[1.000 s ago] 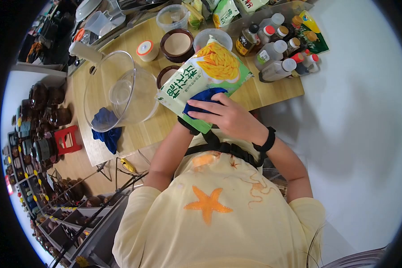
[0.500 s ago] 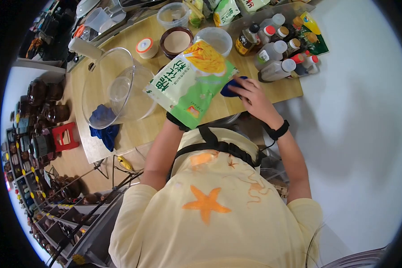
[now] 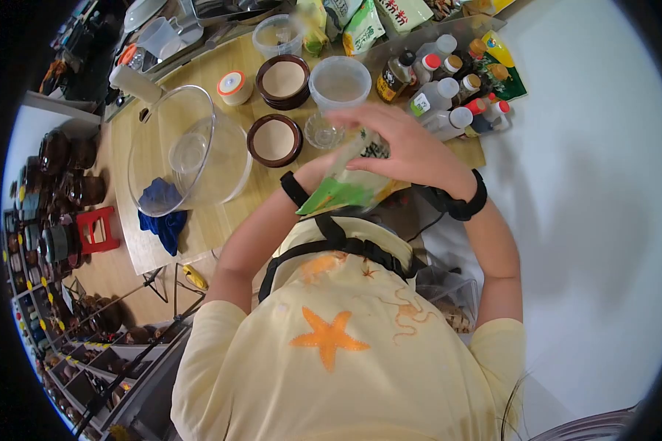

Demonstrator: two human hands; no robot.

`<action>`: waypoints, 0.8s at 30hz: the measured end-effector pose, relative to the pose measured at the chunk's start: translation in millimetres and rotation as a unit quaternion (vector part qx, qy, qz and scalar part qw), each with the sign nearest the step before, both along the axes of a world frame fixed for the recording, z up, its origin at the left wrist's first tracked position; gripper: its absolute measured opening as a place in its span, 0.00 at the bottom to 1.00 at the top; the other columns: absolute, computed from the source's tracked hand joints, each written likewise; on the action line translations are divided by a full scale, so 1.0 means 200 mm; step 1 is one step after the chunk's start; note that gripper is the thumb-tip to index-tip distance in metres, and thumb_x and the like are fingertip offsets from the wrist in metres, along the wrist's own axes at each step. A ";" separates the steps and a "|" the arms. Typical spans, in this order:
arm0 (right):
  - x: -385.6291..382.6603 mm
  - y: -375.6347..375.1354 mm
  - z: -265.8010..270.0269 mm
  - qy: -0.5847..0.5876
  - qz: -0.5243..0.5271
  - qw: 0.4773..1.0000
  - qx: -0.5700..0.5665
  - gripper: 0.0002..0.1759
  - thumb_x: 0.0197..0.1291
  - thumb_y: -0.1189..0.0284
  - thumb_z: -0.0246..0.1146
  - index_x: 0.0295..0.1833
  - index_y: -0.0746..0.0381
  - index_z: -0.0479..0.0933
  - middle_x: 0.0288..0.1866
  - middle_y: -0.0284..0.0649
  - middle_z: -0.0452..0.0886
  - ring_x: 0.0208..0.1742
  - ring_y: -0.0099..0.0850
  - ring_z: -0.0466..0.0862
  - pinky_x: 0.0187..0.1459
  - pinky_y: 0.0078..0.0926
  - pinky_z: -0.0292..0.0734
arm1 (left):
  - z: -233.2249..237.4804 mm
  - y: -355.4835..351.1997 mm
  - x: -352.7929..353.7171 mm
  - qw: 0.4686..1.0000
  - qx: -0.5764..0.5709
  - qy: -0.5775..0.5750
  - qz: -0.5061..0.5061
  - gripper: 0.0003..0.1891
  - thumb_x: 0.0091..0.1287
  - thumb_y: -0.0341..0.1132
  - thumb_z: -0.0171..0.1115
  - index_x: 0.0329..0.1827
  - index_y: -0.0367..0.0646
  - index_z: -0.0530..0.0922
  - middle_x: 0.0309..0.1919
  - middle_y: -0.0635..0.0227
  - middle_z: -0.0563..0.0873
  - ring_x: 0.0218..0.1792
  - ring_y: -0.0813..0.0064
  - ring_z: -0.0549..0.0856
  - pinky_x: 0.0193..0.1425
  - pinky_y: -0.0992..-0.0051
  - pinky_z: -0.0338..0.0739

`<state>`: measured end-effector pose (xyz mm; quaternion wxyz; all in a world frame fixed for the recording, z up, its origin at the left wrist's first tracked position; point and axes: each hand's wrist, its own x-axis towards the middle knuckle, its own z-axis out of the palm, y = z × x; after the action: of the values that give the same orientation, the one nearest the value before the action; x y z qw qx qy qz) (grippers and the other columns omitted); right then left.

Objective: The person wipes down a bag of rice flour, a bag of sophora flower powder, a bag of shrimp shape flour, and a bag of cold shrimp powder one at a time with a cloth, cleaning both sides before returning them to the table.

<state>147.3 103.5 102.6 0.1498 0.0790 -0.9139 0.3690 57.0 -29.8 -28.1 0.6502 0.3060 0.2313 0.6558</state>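
A green and cream plastic food bag (image 3: 338, 189) is tilted in front of my body, its printed face turned mostly out of sight. My right hand (image 3: 408, 151) grips the bag's upper part from above, with the thumb on the near side. My left hand (image 3: 321, 167) holds the bag from the left; its fingers are mostly hidden behind it. Just beyond the hands stand a small clear glass dish (image 3: 324, 132), a dark brown round container with a pale top (image 3: 274, 140) and a clear plastic tub (image 3: 339, 81).
A large clear bowl (image 3: 232, 180) stands on the wooden table (image 3: 221, 228) at left, beside a blue cloth (image 3: 162, 224). A second brown container (image 3: 284, 78) and a white jar with an orange ring (image 3: 234, 87) stand farther back. Several bottles (image 3: 438, 95) crowd the right.
The bag has turned from showing its printed front to a steep tilt, nearer my body. My right hand has moved left onto its top; the dark blue item by that hand is out of sight.
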 end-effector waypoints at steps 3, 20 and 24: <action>-0.01 0.06 0.03 -0.166 0.026 0.986 -0.003 0.14 0.47 0.71 0.69 0.39 0.64 0.78 0.35 0.37 0.82 0.36 0.30 0.82 0.41 0.25 0.74 | -0.01 -0.04 0.00 0.983 -0.008 0.182 -0.007 0.29 0.70 0.45 0.45 0.70 0.41 0.55 0.64 0.65 0.68 0.62 0.68 0.70 0.66 0.69 0.65; -0.05 0.30 0.15 -0.040 -0.200 0.976 -0.075 0.10 0.50 0.73 0.68 0.35 0.67 0.79 0.30 0.38 0.83 0.32 0.24 0.83 0.36 0.20 0.75 | 0.02 0.10 -0.11 0.885 -0.082 0.237 0.392 0.21 0.58 0.30 0.66 0.55 0.37 0.73 0.41 0.73 0.82 0.38 0.87 0.77 0.42 0.83 0.73; -0.08 0.32 0.28 -0.127 -0.182 0.975 0.006 0.10 0.52 0.68 0.66 0.36 0.63 0.80 0.29 0.42 0.83 0.33 0.31 0.85 0.36 0.23 0.76 | 0.05 0.07 -0.13 0.870 -0.067 0.235 0.429 0.16 0.61 0.30 0.63 0.52 0.36 0.75 0.40 0.74 0.82 0.37 0.89 0.77 0.42 0.84 0.72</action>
<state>131.1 167.9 159.3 0.0963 -0.1353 -0.9267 0.3371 31.0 -15.6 -18.8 0.2503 0.2772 0.5289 0.7621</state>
